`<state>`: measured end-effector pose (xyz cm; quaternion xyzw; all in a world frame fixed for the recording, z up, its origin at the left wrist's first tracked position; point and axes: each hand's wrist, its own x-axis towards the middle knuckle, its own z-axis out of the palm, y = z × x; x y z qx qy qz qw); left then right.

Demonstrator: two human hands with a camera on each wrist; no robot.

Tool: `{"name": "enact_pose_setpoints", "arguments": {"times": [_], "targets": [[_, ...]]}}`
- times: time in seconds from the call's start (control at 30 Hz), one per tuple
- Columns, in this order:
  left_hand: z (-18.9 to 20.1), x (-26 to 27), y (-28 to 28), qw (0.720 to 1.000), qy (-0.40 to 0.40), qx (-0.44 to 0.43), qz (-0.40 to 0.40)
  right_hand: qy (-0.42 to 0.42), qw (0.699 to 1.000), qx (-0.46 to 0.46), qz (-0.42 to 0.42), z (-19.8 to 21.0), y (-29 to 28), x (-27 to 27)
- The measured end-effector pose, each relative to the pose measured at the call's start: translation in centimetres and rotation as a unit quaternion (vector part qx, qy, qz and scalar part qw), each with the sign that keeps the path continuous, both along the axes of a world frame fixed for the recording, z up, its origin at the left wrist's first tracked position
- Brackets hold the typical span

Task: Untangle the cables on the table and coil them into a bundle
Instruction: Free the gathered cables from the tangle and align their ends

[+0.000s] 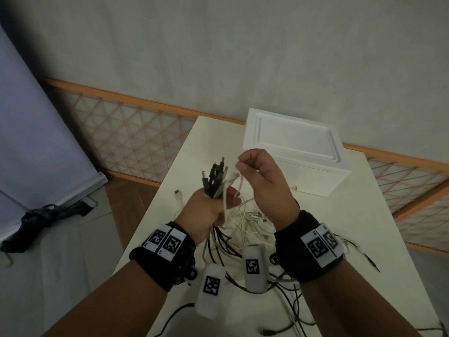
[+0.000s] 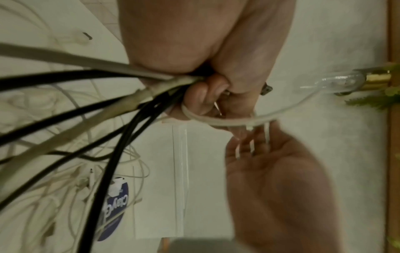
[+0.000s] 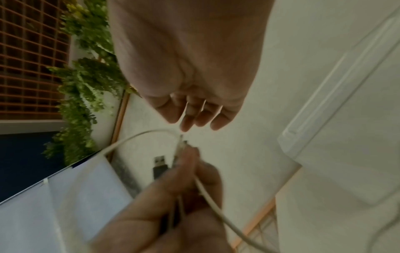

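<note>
The left hand point(image 1: 210, 210) is fisted around a gathered bunch of cable ends point(image 1: 216, 176), black and white, plugs pointing up, held above the middle of the tabletop point(image 1: 213, 132). The right hand point(image 1: 264, 178) is raised just beside it, fingers curled with the tips near a thin white cable point(image 1: 239, 186) arching out of the bunch; whether it actually pinches that cable cannot be told. The remaining tangle of cables point(image 1: 245, 227) lies on the tabletop below the wrists, its strands trailing toward the near edge, with a white box point(image 1: 296, 152) at the far edge. Pulling the white cable upward could likely tighten knots in the tangle, or loosen ends from the left fist.
</note>
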<state>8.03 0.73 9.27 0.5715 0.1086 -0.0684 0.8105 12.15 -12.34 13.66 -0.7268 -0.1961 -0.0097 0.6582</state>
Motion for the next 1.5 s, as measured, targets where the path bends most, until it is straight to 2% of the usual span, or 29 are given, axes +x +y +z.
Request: {"name": "enact_pose_setpoints", "arguments": {"times": [0.07, 0.1, 0.17, 0.2, 0.23, 0.3, 0.37, 0.4, 0.5, 0.63, 0.73, 0.8, 0.83, 0.9, 0.97, 1.03, 1.17, 1.33, 1.4, 1.5], "targets": [[0.3, 0.3, 0.2, 0.999, -0.001, -0.038, 0.037, 0.039, 0.998, -0.043, -0.001, -1.1, -0.7, 0.2], [0.5, 0.5, 0.4, 0.997, -0.008, -0.067, 0.048, 0.061, 0.988, -0.131, 0.049, -1.6, -0.9, 0.1], [0.8, 0.7, 0.7, 0.991, -0.021, -0.113, 0.062, 0.035, 0.915, -0.369, 0.157, -3.1, -1.2, -0.4], [1.1, 0.7, 0.8, 0.99, -0.023, -0.125, 0.065, 0.004, 0.893, -0.419, 0.165, -3.6, -1.1, -0.6], [1.0, 0.7, 0.7, 0.989, -0.026, -0.129, 0.066, -0.001, 0.896, -0.42, 0.146, -3.6, -1.0, -0.8], [0.7, 0.8, 0.5, 0.99, -0.022, -0.123, 0.069, 0.035, 0.933, -0.347, 0.09, -3.2, -0.9, -0.7], [0.5, 0.7, 0.2, 0.989, -0.014, -0.124, 0.079, 0.07, 0.949, -0.292, 0.097, -2.4, -1.0, -0.3], [0.5, 0.6, 0.0, 0.987, -0.017, -0.137, 0.082, 0.065, 0.941, -0.305, 0.131, -1.9, -1.2, -0.3], [0.5, 0.6, 0.2, 0.98, -0.038, -0.176, 0.081, 0.039, 0.889, -0.401, 0.219, -1.4, -0.7, -0.5], [0.2, 0.8, 0.5, 0.978, -0.06, -0.188, 0.068, -0.024, 0.896, -0.41, 0.169, -1.3, -0.5, -0.2], [-0.3, 0.6, 0.6, 0.988, -0.073, -0.13, 0.033, -0.027, 0.957, -0.271, 0.095, -0.6, -0.6, -0.1], [-0.9, 0.5, 0.2, 0.995, -0.057, -0.074, 0.034, 0.036, 0.987, -0.134, 0.075, 0.4, -0.3, -0.1], [-1.1, 0.5, -0.1, 0.997, -0.044, -0.042, 0.043, 0.088, 0.992, -0.046, 0.077, 0.9, -0.1, -0.2], [-1.7, 0.5, -0.6, 0.999, -0.027, 0.009, 0.043, 0.105, 0.992, 0.038, 0.056, 2.1, 0.0, -0.2], [-2.3, 0.6, -0.8, 0.999, -0.014, 0.046, 0.026, 0.026, 0.999, 0.035, 0.013, 3.3, 0.1, -0.2], [-3.2, 1.0, -0.6, 0.998, 0.007, 0.053, 0.042, -0.05, 0.998, 0.027, -0.015, 3.7, -0.4, -0.2], [-4.1, 1.4, 0.2, 0.996, 0.019, 0.056, 0.06, -0.053, 0.997, 0.058, -0.025, 3.0, -1.0, -0.7], [-4.7, 1.8, 0.3, 0.986, 0.014, 0.159, 0.046, -0.126, 0.988, 0.093, -0.014, 4.6, -0.9, -1.2], [-5.1, 2.0, 0.7, 0.984, 0.056, 0.147, 0.082, -0.114, 0.992, 0.051, -0.012, 4.4, -1.4, -0.6], [-5.1, 2.1, 1.1, 0.989, 0.078, 0.07, 0.107, -0.052, 0.989, -0.129, -0.044, 1.8, -2.2, 0.4]]}}
